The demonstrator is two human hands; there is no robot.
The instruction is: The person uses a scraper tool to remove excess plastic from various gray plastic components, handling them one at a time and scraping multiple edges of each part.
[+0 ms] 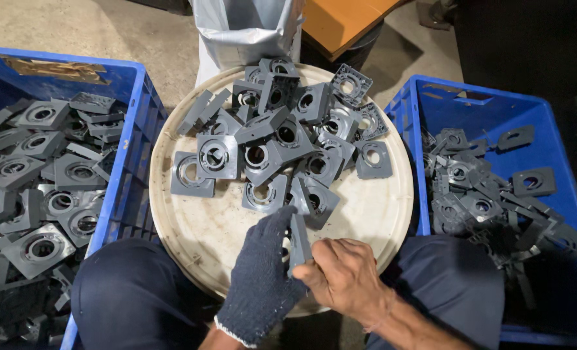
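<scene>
My left hand (262, 275), in a dark blue knitted glove, grips a grey square plastic plate (299, 243) held on edge over the near rim of a round white lid (372, 214). My bare right hand (340, 272) pinches the same plate's lower edge from the right; whether it holds a small tool I cannot tell. A heap of several more grey square plates with round holes (282, 139) lies on the far half of the lid.
A blue crate (129, 129) at left is full of grey plates. Another blue crate (470, 97) at right holds fewer plates and thin trimmed strips. My knees in dark trousers flank the lid. A grey plastic bag (246, 26) and an orange board (340, 19) lie beyond.
</scene>
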